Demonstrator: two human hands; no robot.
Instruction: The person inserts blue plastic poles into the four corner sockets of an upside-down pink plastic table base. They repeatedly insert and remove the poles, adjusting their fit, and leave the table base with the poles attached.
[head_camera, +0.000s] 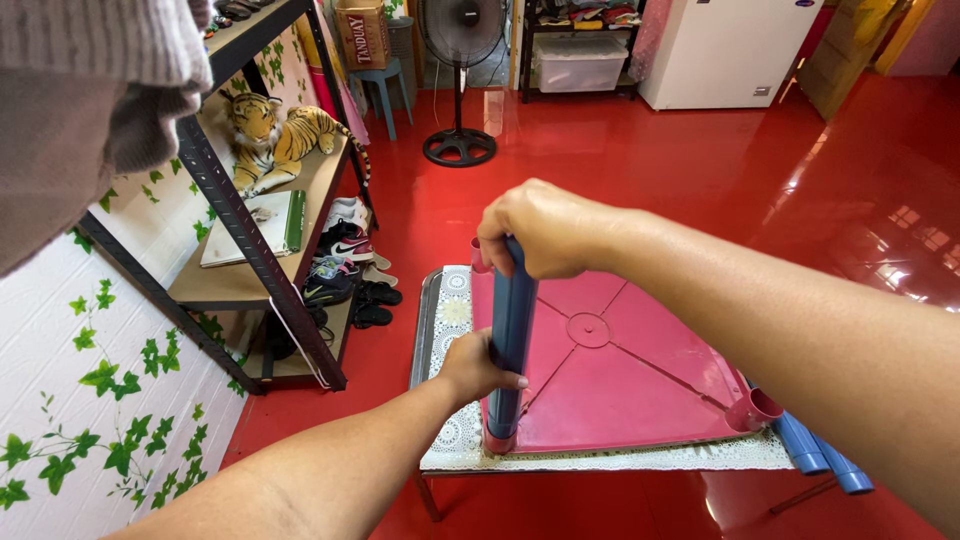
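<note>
1. Blue table leg (511, 340) stands upright in the near-left corner socket (499, 441) of the upturned pink tabletop (610, 370), its long axis vertical, its foot seated in that socket.
2. We have both hands on it: our right hand (537, 230) is closed over its top end, fingers wrapped down around it, and our left hand (478, 366) is clasped round its middle from the left, thumb across the front.
3. The right hand sits directly above the socket along the leg's line; the left is the nearer one to the socket, just above it.
4. The tabletop lies underside up on a low table covered with a white lace cloth (600, 458), overhanging it a little on the near side.
5. An empty socket (756, 409) shows at the tabletop's near-right corner, and two spare blue legs (820, 452) lie just right of it.
6. Left of the tabletop stands a metal shelf rack (240, 215) with a plush tiger (275, 138), a book and shoes.
7. Beyond the tabletop, across the glossy red floor (700, 170), we see a standing fan (460, 80) and a white cabinet (725, 50).
</note>
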